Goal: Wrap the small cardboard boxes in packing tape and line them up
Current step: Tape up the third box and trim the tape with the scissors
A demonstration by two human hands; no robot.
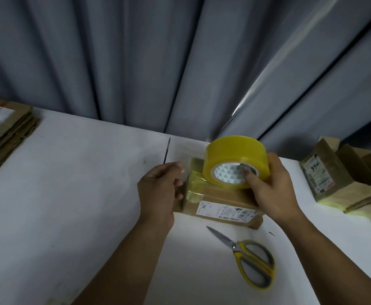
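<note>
- Cardboard box [219,201]: left end was hidden behind the left hand [158,190]; what that hand's fingers gripped could not be told.
- Label [226,211]: print was too small to read.
- Right hand [270,188]: fingers were hidden behind the tape roll [235,155].
- Flattened cardboard stack [6,133], far left of the left hand: was cut by the edge.
- Wrapped boxes [345,179], right of the right hand: likewise cut.

One head-worn camera looks forward and down (wide-angle view), close over the white table [81,194].

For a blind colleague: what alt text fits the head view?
The right hand holds a yellow tape roll on a small cardboard box, which the left hand grips on a white table. Scissors lie nearby; wrapped boxes stand at right.
</note>
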